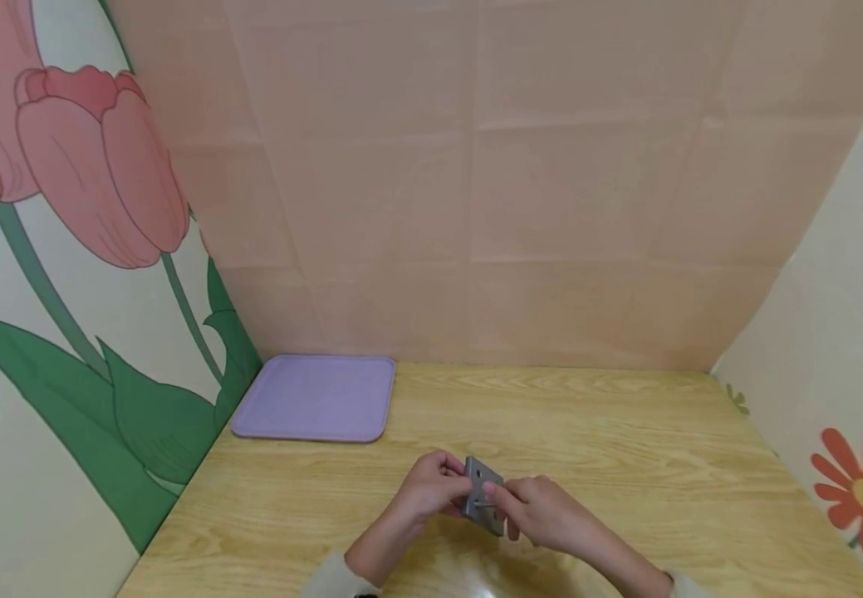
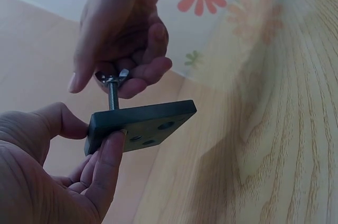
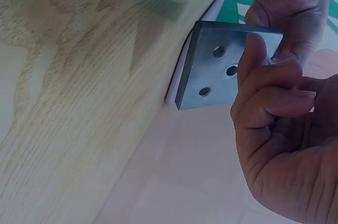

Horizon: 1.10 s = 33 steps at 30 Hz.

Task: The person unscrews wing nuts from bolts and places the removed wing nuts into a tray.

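Observation:
A thick grey metal plate with several round holes is held above the table, tilted. My left hand pinches it by one edge, thumb on one side and fingers on the other. From one face of the plate a wing bolt stands up, its threaded shank meeting the surface. My right hand has its curled fingers about the winged head. In the right wrist view, the right fingers hide most of the bolt and overlap the plate near its central hole.
A purple tray lies at the back left of the wooden table. A pinkish sheet covers the back wall. Walls with painted flowers stand at left and right.

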Each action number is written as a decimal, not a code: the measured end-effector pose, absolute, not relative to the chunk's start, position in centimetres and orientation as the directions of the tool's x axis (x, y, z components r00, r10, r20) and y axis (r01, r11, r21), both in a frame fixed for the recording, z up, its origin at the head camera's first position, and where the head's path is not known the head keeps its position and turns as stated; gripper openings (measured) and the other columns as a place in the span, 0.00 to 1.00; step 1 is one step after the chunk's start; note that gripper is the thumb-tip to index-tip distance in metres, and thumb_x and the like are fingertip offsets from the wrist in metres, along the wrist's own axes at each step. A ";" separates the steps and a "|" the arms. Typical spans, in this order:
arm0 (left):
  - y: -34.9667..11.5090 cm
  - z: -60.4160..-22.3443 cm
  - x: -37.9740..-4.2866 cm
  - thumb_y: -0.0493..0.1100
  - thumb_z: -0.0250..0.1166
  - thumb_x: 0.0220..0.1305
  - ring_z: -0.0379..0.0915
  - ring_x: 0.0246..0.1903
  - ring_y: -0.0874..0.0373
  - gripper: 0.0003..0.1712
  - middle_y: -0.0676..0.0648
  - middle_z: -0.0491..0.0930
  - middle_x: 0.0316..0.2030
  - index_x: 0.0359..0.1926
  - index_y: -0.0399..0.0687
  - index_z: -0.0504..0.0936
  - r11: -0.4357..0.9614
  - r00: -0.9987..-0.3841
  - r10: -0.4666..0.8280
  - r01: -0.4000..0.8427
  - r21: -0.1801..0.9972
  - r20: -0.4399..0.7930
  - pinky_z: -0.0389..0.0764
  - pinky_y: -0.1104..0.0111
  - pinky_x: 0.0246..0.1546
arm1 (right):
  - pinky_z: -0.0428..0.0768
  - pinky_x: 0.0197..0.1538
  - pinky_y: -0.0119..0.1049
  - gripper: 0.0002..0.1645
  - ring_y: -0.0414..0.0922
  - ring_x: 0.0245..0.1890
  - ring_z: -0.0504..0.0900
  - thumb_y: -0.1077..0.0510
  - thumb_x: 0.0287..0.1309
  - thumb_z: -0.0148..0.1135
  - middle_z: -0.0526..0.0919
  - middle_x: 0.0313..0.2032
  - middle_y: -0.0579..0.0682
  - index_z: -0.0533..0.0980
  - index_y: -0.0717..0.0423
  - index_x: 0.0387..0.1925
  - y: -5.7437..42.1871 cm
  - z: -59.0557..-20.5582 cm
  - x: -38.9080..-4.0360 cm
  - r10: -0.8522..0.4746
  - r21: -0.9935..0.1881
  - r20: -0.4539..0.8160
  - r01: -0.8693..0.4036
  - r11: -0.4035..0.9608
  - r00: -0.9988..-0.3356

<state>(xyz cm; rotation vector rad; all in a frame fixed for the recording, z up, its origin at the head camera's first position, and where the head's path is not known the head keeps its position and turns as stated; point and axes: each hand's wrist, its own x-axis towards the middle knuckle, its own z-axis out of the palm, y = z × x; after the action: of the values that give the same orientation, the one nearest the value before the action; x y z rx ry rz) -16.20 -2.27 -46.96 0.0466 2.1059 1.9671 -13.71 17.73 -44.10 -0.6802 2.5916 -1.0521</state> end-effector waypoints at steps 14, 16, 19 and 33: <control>-2.4 -47.0 -16.5 0.32 0.65 0.50 0.79 0.23 0.57 0.13 0.46 0.82 0.29 0.40 0.38 0.78 0.110 -0.964 0.187 -0.172 0.979 -0.191 0.84 0.67 0.22 | 0.70 0.18 0.31 0.27 0.39 0.16 0.72 0.41 0.76 0.47 0.81 0.19 0.43 0.78 0.55 0.31 17.6 -44.1 -13.9 -0.497 -0.735 -0.073 -0.290 0.613 -0.865; -2.5 -46.8 -16.5 0.32 0.65 0.50 0.79 0.23 0.57 0.13 0.46 0.82 0.29 0.40 0.39 0.78 0.114 -0.962 0.184 -0.181 0.977 -0.199 0.84 0.67 0.23 | 0.69 0.19 0.30 0.24 0.38 0.17 0.72 0.42 0.75 0.49 0.80 0.20 0.42 0.77 0.54 0.31 17.6 -44.1 -13.9 -0.490 -0.723 -0.066 -0.297 0.624 -0.869; -2.5 -46.7 -16.5 0.31 0.65 0.49 0.79 0.22 0.57 0.14 0.46 0.82 0.29 0.40 0.38 0.77 0.110 -0.963 0.181 -0.183 0.977 -0.201 0.84 0.67 0.22 | 0.68 0.20 0.29 0.18 0.35 0.18 0.71 0.43 0.72 0.55 0.78 0.21 0.40 0.77 0.51 0.32 17.6 -44.0 -13.9 -0.490 -0.701 -0.023 -0.335 0.630 -0.871; -2.5 -46.9 -16.4 0.30 0.63 0.46 0.78 0.19 0.58 0.13 0.47 0.80 0.26 0.37 0.37 0.77 0.065 -0.973 0.182 -0.135 0.989 -0.145 0.84 0.67 0.20 | 0.74 0.24 0.26 0.09 0.28 0.25 0.73 0.60 0.58 0.71 0.82 0.27 0.38 0.77 0.50 0.37 17.4 -44.3 -13.5 -0.525 -0.553 0.226 -0.552 0.625 -0.821</control>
<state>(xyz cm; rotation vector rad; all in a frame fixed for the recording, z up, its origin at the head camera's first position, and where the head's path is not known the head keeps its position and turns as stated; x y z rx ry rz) -16.37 -2.51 -46.91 0.0477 2.1100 2.0022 -13.50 17.37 -44.34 -0.9512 2.8698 -0.9991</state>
